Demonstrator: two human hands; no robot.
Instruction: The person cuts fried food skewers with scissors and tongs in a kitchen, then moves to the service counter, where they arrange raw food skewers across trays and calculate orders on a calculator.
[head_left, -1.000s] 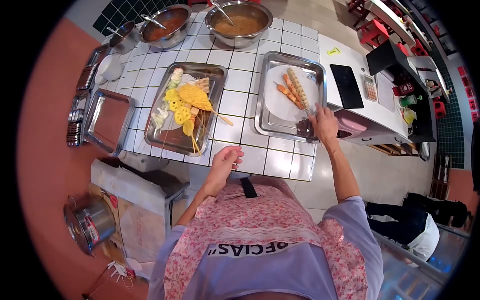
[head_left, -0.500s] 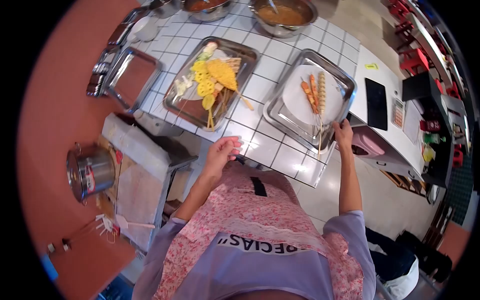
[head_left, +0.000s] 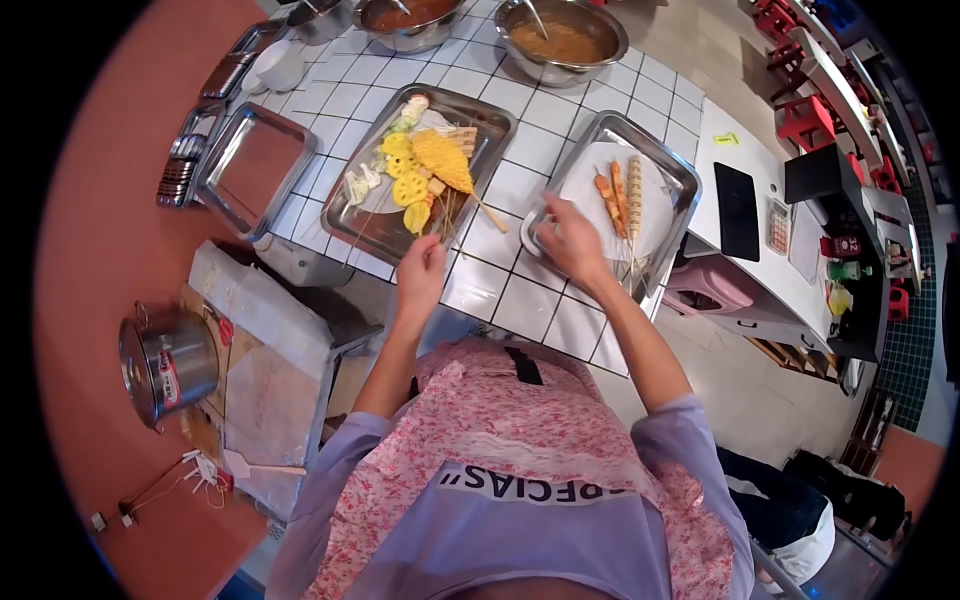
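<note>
My left hand (head_left: 422,265) is at the front edge of the left metal tray (head_left: 350,238), its fingers closed at the ends of the skewer sticks; whether it grips one is hidden. On that tray lie a golden breaded cutlet on a stick (head_left: 442,160), yellow lotus root slices (head_left: 408,188) and pale pieces (head_left: 362,184). My right hand (head_left: 570,240) is over the left side of the right metal tray (head_left: 690,185), slightly blurred, its fingers partly hidden. Several skewers, including a pale ridged one (head_left: 634,190), rest there on white paper (head_left: 585,180).
Metal bowls of orange-brown sauce (head_left: 565,42) and red sauce (head_left: 405,14) stand at the back. A bare metal tray (head_left: 210,185) and white cups (head_left: 280,66) are left. A steel pot (head_left: 170,365) stands lower left; a black tablet (head_left: 738,210) lies on the right counter.
My right hand has left the right tray's near right corner and moved left over its left side. My left hand has moved up to the left tray's skewer ends.
</note>
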